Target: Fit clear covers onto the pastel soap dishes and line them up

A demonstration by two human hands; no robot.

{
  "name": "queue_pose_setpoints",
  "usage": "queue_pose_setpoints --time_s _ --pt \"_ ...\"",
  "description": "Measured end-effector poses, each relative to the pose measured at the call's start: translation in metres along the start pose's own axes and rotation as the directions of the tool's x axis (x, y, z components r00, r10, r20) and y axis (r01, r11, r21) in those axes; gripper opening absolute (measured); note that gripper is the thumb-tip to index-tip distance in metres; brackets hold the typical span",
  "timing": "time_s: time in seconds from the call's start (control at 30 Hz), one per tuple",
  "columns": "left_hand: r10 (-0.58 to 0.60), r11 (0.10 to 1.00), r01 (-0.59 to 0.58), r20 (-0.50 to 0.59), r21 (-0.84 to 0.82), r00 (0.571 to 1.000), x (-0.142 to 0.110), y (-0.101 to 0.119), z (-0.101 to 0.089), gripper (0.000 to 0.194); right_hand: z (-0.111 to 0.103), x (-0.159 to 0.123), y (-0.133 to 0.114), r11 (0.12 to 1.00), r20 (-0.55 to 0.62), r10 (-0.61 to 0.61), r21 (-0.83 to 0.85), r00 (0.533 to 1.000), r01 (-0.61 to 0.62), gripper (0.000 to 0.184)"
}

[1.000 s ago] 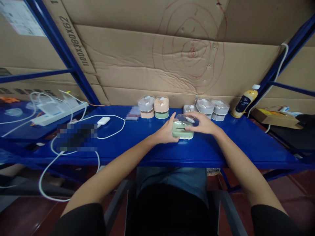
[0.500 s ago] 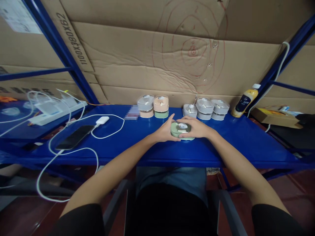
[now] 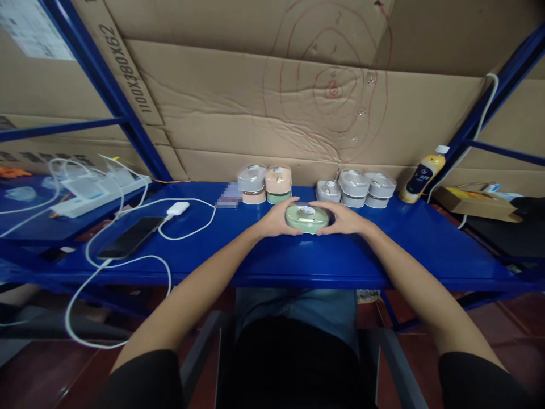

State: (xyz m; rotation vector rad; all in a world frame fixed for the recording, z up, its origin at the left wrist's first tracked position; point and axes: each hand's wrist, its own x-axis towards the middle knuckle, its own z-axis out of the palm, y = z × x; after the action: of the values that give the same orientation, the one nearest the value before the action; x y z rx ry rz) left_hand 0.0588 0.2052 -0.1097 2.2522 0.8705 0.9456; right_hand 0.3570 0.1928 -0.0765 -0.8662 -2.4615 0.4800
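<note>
A green lunch box (image 3: pixel 307 219) with a clear lid and a round label is held over the blue table (image 3: pixel 264 258). My left hand (image 3: pixel 279 217) grips its left side, fingers behind and thumb at the front. On the opposite side my right hand (image 3: pixel 341 218) is wrapped round it in the same way. Behind my left hand stand two stacks of similar boxes, one grey over pink (image 3: pixel 252 183), the other pink over green (image 3: pixel 279 183). Past my right hand are a single grey box (image 3: pixel 328 192) and two grey stacks (image 3: pixel 353 187).
A juice bottle (image 3: pixel 424 175) and an open cardboard box (image 3: pixel 477 203) stand at the right. On the left lie a phone (image 3: pixel 131 237), a white charger (image 3: pixel 177 208), looping white cables and a power strip (image 3: pixel 100 196). Cardboard (image 3: pixel 238 96) closes off the back.
Both hands have shifted slightly left and up with the green box. It is turned, so its long side faces me, and my right fingers have moved from its front to its right end.
</note>
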Motion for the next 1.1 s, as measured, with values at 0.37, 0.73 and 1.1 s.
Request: queue_pose_setpoints --time_s 0.37,0.73,1.1 --pt "0.128 0.986 -0.153 -0.284 -0.066 0.95 0.025 -0.001 0.012 0.111 -0.023 0.002 -0.02 0.981 -0.34 0.081 -0.139 0.937 -0.135 0.082" --pt "0.082 0.778 0.339 -0.619 0.53 0.781 0.006 0.032 -0.041 0.034 -0.009 0.066 -0.038 0.484 -0.638 0.431 -0.434 0.638 -0.76 0.073" --pt "-0.6 0.179 0.823 -0.603 0.539 0.526 -0.01 0.004 -0.094 0.112 -0.001 0.087 -0.016 0.453 -0.624 0.528 -0.367 0.576 -0.813 0.08"
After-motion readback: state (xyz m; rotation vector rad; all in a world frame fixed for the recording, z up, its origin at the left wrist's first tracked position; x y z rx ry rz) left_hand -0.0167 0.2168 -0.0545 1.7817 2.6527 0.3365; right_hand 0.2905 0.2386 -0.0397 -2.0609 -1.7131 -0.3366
